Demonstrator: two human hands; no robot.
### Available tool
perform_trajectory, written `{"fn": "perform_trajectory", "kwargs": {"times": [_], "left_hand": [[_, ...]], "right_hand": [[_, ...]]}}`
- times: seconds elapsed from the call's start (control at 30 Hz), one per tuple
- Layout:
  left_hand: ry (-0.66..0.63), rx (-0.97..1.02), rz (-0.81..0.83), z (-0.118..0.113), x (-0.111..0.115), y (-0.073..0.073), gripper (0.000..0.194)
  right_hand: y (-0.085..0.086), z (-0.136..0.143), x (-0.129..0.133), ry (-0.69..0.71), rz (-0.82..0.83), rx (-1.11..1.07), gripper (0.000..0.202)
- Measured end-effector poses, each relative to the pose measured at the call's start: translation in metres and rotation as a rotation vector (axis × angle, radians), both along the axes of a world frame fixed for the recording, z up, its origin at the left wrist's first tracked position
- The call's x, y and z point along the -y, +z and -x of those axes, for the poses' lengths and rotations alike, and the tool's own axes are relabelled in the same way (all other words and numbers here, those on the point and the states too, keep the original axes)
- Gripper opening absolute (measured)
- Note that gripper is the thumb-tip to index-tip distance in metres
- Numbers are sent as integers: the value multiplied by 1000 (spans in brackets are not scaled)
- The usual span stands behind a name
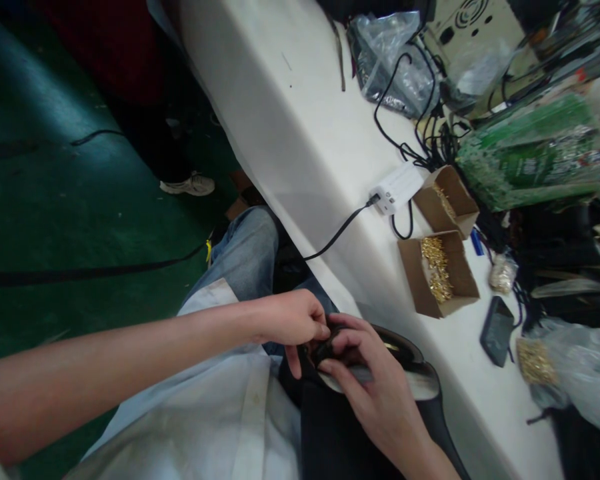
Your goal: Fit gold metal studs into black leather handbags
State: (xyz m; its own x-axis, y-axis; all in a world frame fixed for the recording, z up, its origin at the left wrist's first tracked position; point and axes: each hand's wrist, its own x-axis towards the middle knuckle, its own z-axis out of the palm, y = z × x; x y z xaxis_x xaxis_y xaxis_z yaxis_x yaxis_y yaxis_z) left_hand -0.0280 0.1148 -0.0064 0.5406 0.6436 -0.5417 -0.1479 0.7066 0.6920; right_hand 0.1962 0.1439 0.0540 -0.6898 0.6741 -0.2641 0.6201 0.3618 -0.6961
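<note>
Both hands, in the head view, met at the mouth of a black article [337, 430] held against the wearer's pale garment [220, 427], beside the white table [330, 153]. Left hand [293, 319] had its fingers bent inward at that mouth; whether they pinched anything could not be told. Right hand [383, 370] gripped the article's edge between thumb and curled fingers, judged to steady it for the left.

On the tabletop, a near cardboard box [413, 275] held many small gold-coloured pieces [436, 270]; a second carton [464, 193] adjoining it held fewer visible ones. Both stood open-topped, presumably for easy picking. A clear bag [597, 380] lay farther right, near similar-coloured contents [537, 360].
</note>
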Motion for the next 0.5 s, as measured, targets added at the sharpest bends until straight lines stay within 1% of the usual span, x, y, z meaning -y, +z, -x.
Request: {"fn": "perform_trajectory", "kwargs": {"times": [0.1, 0.17, 0.27, 0.33, 0.43, 0.5], "left_hand": [[-48, 59, -14, 6, 3, 1, 20], [-65, 83, -35, 9, 4, 1, 18], [-62, 68, -95, 12, 6, 2, 14], [-47, 8, -163, 12, 10, 4, 15], [2, -146, -310, 9, 22, 10, 19], [7, -265, -454, 6, 31, 15, 21]], "right_hand": [[7, -2, -5, 84, -6, 93, 29], [11, -2, -9, 174, -64, 93, 32], [16, 0, -16, 352, -199, 82, 23], [19, 2, -20, 457, -264, 104, 18], [25, 6, -22, 573, -264, 137, 8], [30, 10, -23, 629, -243, 182, 8]]}}
